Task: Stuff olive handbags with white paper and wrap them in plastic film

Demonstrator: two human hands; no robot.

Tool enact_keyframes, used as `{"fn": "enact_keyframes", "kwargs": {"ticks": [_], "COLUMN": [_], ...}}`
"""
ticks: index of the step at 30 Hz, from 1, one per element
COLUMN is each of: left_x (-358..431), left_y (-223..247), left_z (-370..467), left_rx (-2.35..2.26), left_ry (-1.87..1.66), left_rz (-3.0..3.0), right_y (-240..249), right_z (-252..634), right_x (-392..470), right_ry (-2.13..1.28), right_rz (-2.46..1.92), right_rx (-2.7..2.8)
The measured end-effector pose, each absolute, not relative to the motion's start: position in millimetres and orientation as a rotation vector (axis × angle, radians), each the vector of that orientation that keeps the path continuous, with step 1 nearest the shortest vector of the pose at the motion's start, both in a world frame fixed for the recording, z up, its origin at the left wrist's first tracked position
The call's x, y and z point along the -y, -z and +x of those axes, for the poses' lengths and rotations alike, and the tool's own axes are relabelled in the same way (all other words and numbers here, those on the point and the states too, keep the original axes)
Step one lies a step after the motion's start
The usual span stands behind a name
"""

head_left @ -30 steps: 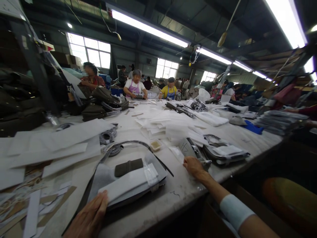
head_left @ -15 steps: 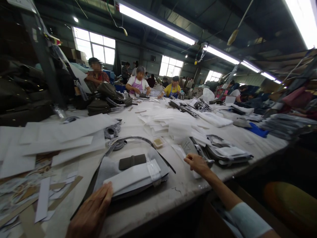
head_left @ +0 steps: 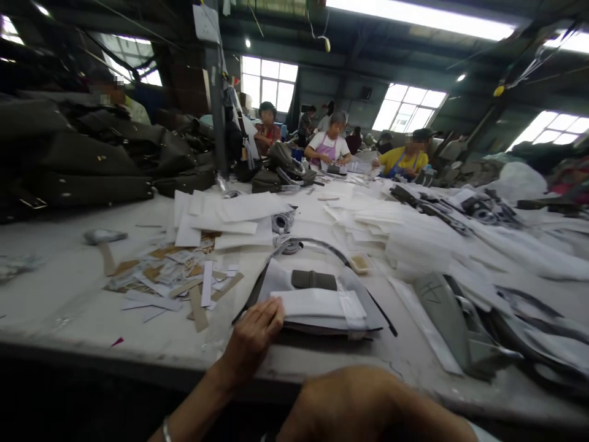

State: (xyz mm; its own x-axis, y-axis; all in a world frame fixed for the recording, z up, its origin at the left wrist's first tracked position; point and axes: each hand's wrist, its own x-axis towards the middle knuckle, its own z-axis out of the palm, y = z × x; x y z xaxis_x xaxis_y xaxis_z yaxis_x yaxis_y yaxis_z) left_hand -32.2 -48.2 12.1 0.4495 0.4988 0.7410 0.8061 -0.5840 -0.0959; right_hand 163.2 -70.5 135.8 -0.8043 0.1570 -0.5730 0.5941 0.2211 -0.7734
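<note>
A grey bag [head_left: 304, 265] lies flat before me, its dark strap curving behind it and a dark tab across its upper middle. A folded white foam sheet [head_left: 313, 302] rests across its front, with clear tape over the right end. My left hand [head_left: 257, 328] is closed at the sheet's left end, thumb hidden. Low in the middle, my right hand [head_left: 338, 396] is bent close to me at the table edge, blurred, its fingers out of sight. To the right stands a grey wedge-shaped object [head_left: 442, 307] with a handwritten mark; it resembles a tape dispenser.
Paper strips and scraps [head_left: 161, 276] lie to the left, below white foam sheets [head_left: 230, 215]. More foam sheets [head_left: 414, 239] are piled at centre right, beside a small dish [head_left: 360, 264]. Dark bags [head_left: 92, 153] are heaped at far left. Several co-workers sit across the table.
The view has swung left. My right hand has left the grey wedge-shaped object and come back toward me, below the bag. My left hand stays at the foam sheet's left end.
</note>
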Motion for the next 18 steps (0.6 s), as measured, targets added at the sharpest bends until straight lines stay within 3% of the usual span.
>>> {"fn": "enact_keyframes", "kwargs": {"ticks": [2, 4, 8, 10, 18], "left_x": [49, 49, 49, 49, 49], "left_y": [-12, -12, -13, -12, -2], "left_z": [-32, -32, -31, -31, -32], "left_rx": [1.099, 1.098, 1.096, 1.116, 1.125], "left_ry": [0.955, 0.971, 1.017, 1.056, 1.074], "left_rz": [-2.285, -2.296, -2.272, -2.264, -2.302], "right_y": [-155, -169, -169, -159, -113], "right_z": [151, 146, 138, 132, 120], "right_x": [34, -7, -81, -105, -149], "right_ry": [1.581, 1.425, 0.653, 0.431, 0.243], "right_rz": [0.631, 0.847, 1.336, 1.441, 1.580], "right_rx": [-2.071, -2.163, -2.520, -2.590, -2.736]}}
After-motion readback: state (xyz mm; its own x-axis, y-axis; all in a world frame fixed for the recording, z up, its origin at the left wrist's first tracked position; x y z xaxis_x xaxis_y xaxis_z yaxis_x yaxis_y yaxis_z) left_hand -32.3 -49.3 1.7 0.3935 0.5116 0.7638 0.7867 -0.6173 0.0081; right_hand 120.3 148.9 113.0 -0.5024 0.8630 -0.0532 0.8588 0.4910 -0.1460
